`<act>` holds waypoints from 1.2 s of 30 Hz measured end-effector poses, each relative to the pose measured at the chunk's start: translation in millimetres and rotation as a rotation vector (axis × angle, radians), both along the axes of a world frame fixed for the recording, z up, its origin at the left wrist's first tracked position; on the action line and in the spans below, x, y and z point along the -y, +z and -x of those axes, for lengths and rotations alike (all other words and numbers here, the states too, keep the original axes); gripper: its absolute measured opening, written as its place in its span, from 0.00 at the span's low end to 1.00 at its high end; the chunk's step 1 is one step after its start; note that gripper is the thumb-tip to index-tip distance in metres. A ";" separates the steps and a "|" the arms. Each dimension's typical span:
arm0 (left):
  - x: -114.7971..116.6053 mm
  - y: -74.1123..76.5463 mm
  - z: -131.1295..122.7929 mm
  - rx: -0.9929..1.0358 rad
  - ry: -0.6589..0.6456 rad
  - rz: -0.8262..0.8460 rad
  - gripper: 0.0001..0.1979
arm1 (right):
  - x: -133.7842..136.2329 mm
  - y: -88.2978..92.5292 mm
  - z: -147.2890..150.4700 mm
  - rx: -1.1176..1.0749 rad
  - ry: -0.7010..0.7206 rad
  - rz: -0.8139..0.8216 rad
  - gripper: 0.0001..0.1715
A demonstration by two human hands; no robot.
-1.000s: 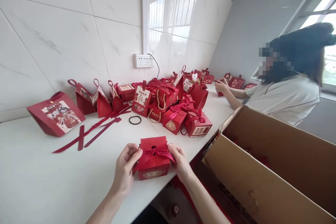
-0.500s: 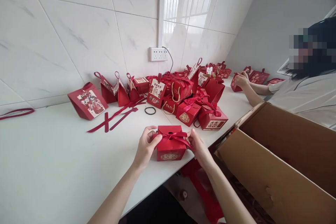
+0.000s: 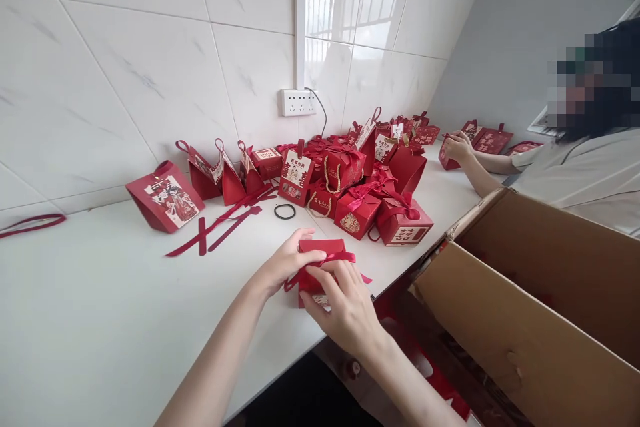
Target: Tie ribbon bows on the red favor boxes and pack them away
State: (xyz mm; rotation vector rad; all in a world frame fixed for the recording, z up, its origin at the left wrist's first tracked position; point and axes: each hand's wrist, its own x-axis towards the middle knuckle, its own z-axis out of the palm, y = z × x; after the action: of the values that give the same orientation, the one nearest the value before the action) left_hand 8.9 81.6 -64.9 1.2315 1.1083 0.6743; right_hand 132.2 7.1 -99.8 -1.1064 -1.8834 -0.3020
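A small red gift box (image 3: 325, 248) with a red ribbon bow (image 3: 336, 259) stands near the front edge of the white counter (image 3: 100, 307). My left hand (image 3: 286, 261) lies on the box's left top corner, fingers curled against it. My right hand (image 3: 345, 307) reaches over the front of the box, its fingers pinching the ribbon at the bow and covering most of the box's front face.
Several red gift boxes and bags (image 3: 357, 213) are heaped behind, with loose ribbons (image 3: 220, 223) and a black hair tie (image 3: 285, 211). An open cardboard carton (image 3: 530, 307) stands at the right. Another person (image 3: 585, 167) works at the counter's far end, hand (image 3: 457, 147) on a red box.
My right hand has moved from the box's right side across its front onto the bow. My left hand has slid onto the box's top.
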 end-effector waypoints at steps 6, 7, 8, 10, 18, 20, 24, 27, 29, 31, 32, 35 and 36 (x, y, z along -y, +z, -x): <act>6.9 -8.9 -0.9 -0.048 0.080 -0.072 0.31 | -3.7 -10.6 6.6 0.028 -0.069 0.032 0.06; 7.2 -10.2 -1.1 -0.034 0.076 -0.073 0.32 | -3.3 -11.3 6.2 0.036 -0.067 0.032 0.06; 7.5 -11.1 -1.5 -0.021 0.067 -0.072 0.32 | -2.8 -11.9 5.6 0.040 -0.061 0.029 0.05; 8.3 -12.1 -2.3 -0.007 0.050 -0.070 0.33 | -1.5 -12.7 4.1 0.039 -0.043 0.017 0.03; 10.5 -19.2 -4.3 0.002 0.076 -0.107 0.32 | -1.5 -18.9 -2.9 -0.024 0.077 -0.091 0.07; 10.2 -21.0 -4.8 0.015 0.088 -0.106 0.31 | -2.9 -21.7 -6.1 -0.047 0.119 -0.122 0.08; 9.2 -22.8 -5.4 0.026 0.091 -0.097 0.30 | -5.2 -24.3 -9.8 -0.069 0.204 -0.164 0.11; 9.0 -22.5 -5.5 0.021 0.089 -0.091 0.29 | -4.1 -22.1 -10.7 -0.064 0.230 -0.182 0.11; 9.3 -21.8 -5.6 0.022 0.095 -0.089 0.29 | -1.2 -18.8 -15.0 -0.030 0.258 -0.163 0.07; 9.7 -21.0 -5.6 0.026 0.103 -0.081 0.30 | 2.1 -14.7 -25.4 -0.019 0.272 -0.154 0.04; 9.8 -20.7 -5.7 0.030 0.104 -0.072 0.30 | 3.2 -12.7 -32.8 -0.051 0.236 -0.152 0.06; 10.1 -19.9 -5.8 0.041 0.089 -0.042 0.31 | 1.9 -8.3 -57.0 -0.290 -0.046 0.025 0.09; 10.2 -19.9 -5.8 0.041 0.083 -0.040 0.30 | 0.1 -7.6 -63.3 -0.374 -0.119 0.195 0.12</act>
State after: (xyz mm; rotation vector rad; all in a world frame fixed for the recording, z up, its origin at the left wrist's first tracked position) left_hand 14.7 71.4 -84.8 1.2050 1.1212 0.7849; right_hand 195.6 7.1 -107.4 -1.3082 -1.5403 0.0252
